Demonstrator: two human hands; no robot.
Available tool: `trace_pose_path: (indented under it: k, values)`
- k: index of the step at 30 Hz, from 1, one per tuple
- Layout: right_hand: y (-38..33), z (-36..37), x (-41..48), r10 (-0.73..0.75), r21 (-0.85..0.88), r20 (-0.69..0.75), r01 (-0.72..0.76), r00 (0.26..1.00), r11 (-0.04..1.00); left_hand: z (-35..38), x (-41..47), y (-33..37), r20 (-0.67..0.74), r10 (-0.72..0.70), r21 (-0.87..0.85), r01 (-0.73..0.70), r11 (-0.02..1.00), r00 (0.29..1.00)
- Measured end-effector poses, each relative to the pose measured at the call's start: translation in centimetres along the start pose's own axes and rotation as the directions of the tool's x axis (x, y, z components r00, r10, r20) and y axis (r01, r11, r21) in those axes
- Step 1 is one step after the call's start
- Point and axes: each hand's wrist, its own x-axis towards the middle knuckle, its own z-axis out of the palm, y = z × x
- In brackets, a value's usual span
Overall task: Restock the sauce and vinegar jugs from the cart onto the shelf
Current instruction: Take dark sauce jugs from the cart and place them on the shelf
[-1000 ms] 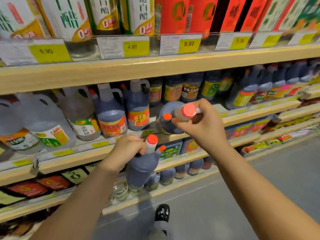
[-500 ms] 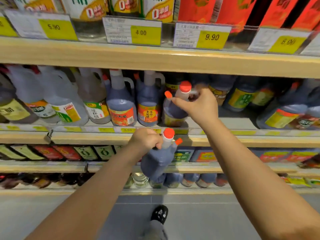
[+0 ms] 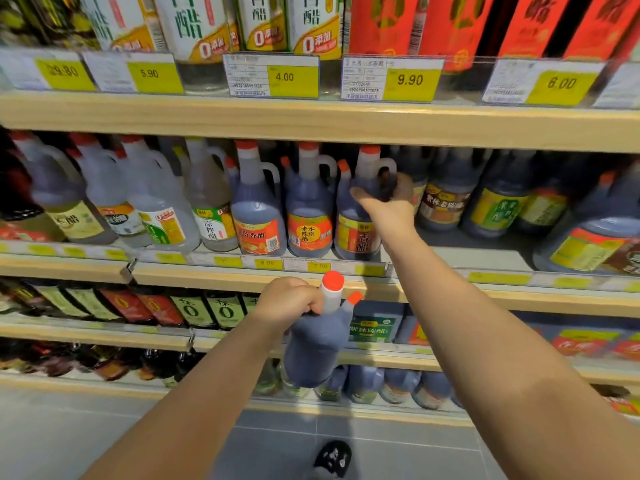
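Item one: dark jug (image 3: 353, 233), upright on middle shelf (image 3: 485, 254), right hand (image 3: 388, 209) gripping its handle. Item two: second jug (image 3: 317, 344), below that shelf, held in left hand (image 3: 289, 301). Status, judged: one shelved, one pending.

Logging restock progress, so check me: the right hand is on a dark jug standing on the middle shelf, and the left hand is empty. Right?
Not quite. In the head view the left hand is not empty: it grips a second dark jug with a red cap. The rest holds: the right hand is on a dark jug standing on the middle shelf.
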Motion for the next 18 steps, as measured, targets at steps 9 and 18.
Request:
trace_pose_path:
  k: [9,18]
  values:
    - [1.5,-4.8,-4.0,0.155,-0.021,0.034,-0.154,0.987,0.988,0.5,-2.0,2.9,0.014,0.015,-0.126,-0.013,0.992,1.0]
    - [3.7,-8.3,-19.8,-0.186,-0.495,0.097,0.209,0.978,0.843,4.5,-6.1,7.9,0.238,-0.234,-0.518,0.327,0.79,0.943]
